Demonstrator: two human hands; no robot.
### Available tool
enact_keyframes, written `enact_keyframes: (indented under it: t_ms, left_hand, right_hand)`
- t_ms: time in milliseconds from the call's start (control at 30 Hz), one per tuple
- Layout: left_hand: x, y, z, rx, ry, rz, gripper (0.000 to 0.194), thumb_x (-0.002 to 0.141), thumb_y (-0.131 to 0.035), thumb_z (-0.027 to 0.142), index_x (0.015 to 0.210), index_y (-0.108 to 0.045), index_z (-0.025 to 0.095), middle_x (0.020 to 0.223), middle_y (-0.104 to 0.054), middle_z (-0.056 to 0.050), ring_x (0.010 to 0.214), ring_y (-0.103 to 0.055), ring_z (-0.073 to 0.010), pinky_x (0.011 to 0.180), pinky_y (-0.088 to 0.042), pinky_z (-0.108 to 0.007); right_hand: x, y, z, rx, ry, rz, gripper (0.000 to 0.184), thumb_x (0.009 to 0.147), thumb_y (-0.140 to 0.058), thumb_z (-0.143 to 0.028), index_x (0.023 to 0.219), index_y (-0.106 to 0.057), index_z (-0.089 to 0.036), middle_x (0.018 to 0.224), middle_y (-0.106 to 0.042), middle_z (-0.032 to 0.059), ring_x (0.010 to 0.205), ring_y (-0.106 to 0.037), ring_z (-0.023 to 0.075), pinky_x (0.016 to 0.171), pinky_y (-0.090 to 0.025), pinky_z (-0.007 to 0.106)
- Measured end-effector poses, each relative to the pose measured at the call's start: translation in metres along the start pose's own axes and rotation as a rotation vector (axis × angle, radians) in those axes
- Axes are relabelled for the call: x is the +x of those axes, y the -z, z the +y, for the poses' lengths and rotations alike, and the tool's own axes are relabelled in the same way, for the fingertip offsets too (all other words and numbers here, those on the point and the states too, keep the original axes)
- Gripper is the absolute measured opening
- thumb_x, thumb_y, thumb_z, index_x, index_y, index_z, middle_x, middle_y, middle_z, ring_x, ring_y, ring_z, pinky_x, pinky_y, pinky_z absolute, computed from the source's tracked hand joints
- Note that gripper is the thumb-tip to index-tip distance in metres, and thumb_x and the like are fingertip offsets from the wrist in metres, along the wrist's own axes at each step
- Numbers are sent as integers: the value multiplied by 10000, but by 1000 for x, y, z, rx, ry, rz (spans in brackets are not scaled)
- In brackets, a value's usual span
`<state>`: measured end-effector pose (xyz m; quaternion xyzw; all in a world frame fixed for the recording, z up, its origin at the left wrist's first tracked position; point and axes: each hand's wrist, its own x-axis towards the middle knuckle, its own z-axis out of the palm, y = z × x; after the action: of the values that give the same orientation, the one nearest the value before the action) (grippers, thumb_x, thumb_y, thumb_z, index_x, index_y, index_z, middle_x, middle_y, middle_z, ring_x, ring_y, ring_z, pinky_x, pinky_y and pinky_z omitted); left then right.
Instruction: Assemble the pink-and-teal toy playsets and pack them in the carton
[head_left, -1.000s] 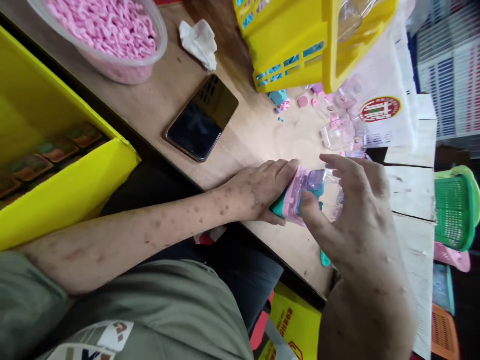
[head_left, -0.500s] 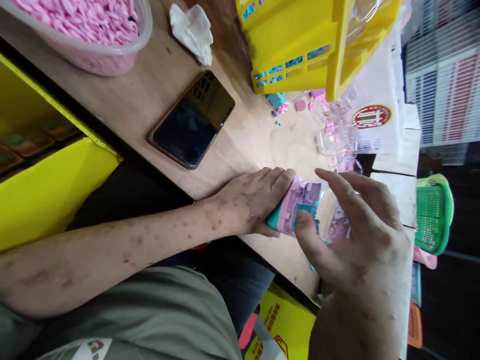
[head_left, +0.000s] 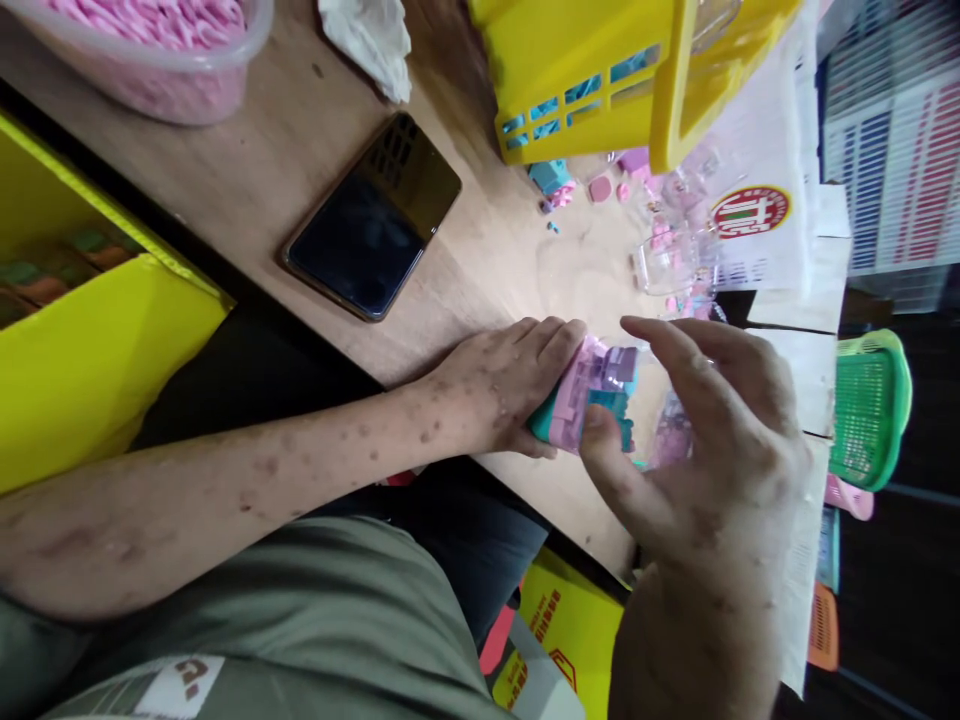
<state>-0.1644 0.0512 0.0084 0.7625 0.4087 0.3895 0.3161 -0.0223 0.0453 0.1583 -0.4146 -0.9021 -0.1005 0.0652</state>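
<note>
A small pink and teal toy block set [head_left: 592,400] under a clear plastic cover rests near the front edge of the wooden table [head_left: 315,170]. My left hand [head_left: 510,385] is closed round its left end, fingers over the top and thumb underneath. My right hand [head_left: 705,440] grips the right side, thumb pressed on the teal part, fingers curled over the clear cover.
A dark phone [head_left: 373,218] lies on the table left of my hands. A clear tub of pink pieces [head_left: 135,50], a crumpled tissue [head_left: 367,40] and a yellow crate [head_left: 600,80] stand farther back. Loose pink pieces and a clear case [head_left: 667,265] lie beyond the toy. A green basket [head_left: 870,410] is at right.
The view has shifted slightly; both hands keep hold of the toy, and my right thumb has slid a little along its teal part.
</note>
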Motion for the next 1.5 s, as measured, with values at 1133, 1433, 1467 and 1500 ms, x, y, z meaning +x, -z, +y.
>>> enact_keyframes:
  t_ms: [1133, 1433, 1467, 1500]
  left_hand:
    - [-3, -7, -12, -33, -47, 66, 1093, 717, -1017, 486, 1573, -393, 216, 1551, -640, -193, 1435, -658, -407, 1190, -541, -549]
    - [-2, 26, -21, -57, -76, 4, 968, 724, -1016, 454, 1528, -520, 242, 1415, -738, -120, 1226, -756, -330, 1052, -648, -486]
    - [-1, 36, -25, -18, -42, -25, 900, 770, -987, 457, 1525, -544, 250, 1404, -748, -104, 1213, -760, -324, 1043, -655, -505]
    - [-1, 47, -29, 45, 0, -6, 856, 823, -952, 477, 1544, -551, 252, 1429, -742, -102, 1251, -750, -339, 1087, -640, -567]
  right_hand:
    - [-25, -25, 18, 292, -192, 32, 576, 1069, -622, -492, 1599, -652, -270, 1486, -715, 139, 1374, -670, 363, 1189, -551, 623]
    - [-36, -13, 9, 323, -277, 67, 632, 1180, -421, -568, 1776, -396, -360, 1822, -454, 70, 1723, -376, 315, 1375, -378, 636]
    - [-46, -6, 15, 287, -321, 107, 637, 1180, -428, -567, 1784, -375, -371, 1843, -415, 65, 1741, -344, 309, 1383, -361, 640]
    - [-60, -1, 25, 234, -380, 167, 633, 1169, -470, -571, 1766, -412, -370, 1842, -409, 76, 1737, -349, 316, 1382, -354, 652]
